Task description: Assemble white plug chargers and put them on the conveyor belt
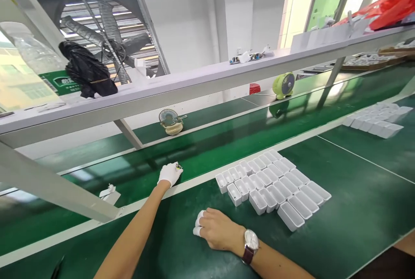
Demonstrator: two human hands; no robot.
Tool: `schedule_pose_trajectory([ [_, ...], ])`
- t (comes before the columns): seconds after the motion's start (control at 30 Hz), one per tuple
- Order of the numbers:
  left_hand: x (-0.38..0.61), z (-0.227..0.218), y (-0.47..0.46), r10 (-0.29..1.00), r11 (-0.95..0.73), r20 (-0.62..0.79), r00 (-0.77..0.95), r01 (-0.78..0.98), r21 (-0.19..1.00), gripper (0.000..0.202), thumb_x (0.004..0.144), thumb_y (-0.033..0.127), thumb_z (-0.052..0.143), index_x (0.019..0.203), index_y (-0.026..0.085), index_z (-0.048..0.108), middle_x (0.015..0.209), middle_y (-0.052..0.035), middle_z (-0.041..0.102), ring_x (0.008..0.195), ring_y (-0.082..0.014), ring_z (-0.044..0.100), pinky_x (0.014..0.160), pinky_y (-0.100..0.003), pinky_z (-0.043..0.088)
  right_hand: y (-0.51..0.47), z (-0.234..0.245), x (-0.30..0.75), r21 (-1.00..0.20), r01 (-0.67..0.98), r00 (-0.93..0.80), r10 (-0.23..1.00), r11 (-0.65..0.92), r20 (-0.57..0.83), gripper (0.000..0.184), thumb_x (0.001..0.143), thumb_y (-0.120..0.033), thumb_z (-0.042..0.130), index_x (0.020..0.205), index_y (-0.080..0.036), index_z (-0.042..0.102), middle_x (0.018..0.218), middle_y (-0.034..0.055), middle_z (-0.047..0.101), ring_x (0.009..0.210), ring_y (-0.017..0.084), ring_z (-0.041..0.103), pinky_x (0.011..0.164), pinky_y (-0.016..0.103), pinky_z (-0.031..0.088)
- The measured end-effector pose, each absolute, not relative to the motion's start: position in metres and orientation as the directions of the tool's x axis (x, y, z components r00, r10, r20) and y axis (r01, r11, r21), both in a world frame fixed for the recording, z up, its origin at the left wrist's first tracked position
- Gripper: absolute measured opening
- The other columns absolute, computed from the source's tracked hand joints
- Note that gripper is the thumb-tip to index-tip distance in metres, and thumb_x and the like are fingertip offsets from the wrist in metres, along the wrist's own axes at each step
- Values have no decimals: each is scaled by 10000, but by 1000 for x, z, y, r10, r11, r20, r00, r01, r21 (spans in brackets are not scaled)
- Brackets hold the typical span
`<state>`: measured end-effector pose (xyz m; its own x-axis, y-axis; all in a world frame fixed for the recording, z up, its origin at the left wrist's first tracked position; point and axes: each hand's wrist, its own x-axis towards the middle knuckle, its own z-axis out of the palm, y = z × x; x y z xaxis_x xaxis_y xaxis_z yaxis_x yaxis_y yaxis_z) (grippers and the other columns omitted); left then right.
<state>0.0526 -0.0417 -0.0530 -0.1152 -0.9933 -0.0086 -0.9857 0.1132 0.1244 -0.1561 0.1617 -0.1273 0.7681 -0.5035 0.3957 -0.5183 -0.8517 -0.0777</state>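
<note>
My left hand (170,174), in a white glove, reaches over the green conveyor belt (210,158) near its white edge rail. Its fingers are closed on a small part with yellow and dark bits (178,166), mostly hidden by the glove. Low over the green tabletop (181,248) is my right hand (218,229), bare but for white finger covers on two fingertips. Its fingers are curled, and what lies under them is hidden. To the right of it stand several rows of white open-topped plastic boxes (293,216), packed side by side.
A slanting post (58,184) and a raised shelf (194,84) frame the belt. Beyond the belt stand a small beige fan (169,119) and a green fan (284,85). White parts (110,194) lie on the belt at left. More white boxes (378,119) sit far right.
</note>
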Motion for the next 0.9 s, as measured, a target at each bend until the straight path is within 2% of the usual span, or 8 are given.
schedule_pose_trajectory([
  [0.17,41,-38,-13,-979,180,-70,-189,-976,120,243,812,336,590,991,179,636,950,-109,701,869,-260,645,745,-311,429,165,-120,-158,-82,-503,777,-492,-860,393,67,917,-197,544,918,-167,604,912,42,621,899,203,504,761,352,379],
  [0.33,14,-41,63,-903,343,-208,-376,-922,181,505,734,354,657,1217,252,552,787,15,672,681,-181,622,646,-259,416,171,-120,-153,-73,-475,793,-463,-877,397,48,880,-217,606,883,-169,602,898,38,621,889,206,508,745,358,390],
  [0.4,7,-42,88,-858,411,-250,-448,-892,188,583,710,339,670,1270,259,529,845,-1,673,712,-191,620,652,-268,416,174,-120,-151,-69,-459,799,-445,-886,404,56,866,-226,624,853,-175,604,879,29,618,872,200,516,726,353,395],
  [0.5,0,-37,104,-822,461,-259,-507,-860,219,541,675,350,707,1191,243,586,911,-31,664,787,-215,620,683,-279,428,180,-119,-147,-66,-438,809,-425,-897,405,70,861,-247,626,847,-181,609,865,21,620,825,185,529,687,342,394],
  [0.6,-8,-32,101,-843,400,-224,-488,-849,344,386,760,371,648,1114,223,612,785,-10,627,695,-189,602,640,-270,432,186,-118,-143,-57,-416,820,-402,-908,407,78,850,-260,625,846,-183,612,871,18,626,798,176,541,641,330,383],
  [0.7,-22,-33,95,-830,445,-141,-540,-793,416,399,826,346,605,1211,243,588,864,-17,634,733,-178,608,691,-272,454,187,-120,-141,-62,-412,813,-398,-909,426,64,841,-251,609,832,-188,616,856,11,627,782,171,548,625,323,387],
  [0.8,-41,-43,90,-769,586,-80,-634,-750,306,437,799,260,641,1233,270,597,948,-30,639,825,-200,613,756,-292,457,185,-123,-140,-84,-434,794,-425,-897,435,69,838,-250,587,832,-196,629,838,7,630,770,169,558,627,321,405],
  [0.9,-59,-52,83,-717,685,-20,-697,-710,162,322,800,181,620,1114,242,663,919,-54,637,861,-225,610,777,-315,454,182,-126,-141,-103,-457,781,-454,-884,430,95,840,-251,570,821,-191,641,840,17,642,774,172,574,656,318,433],
])
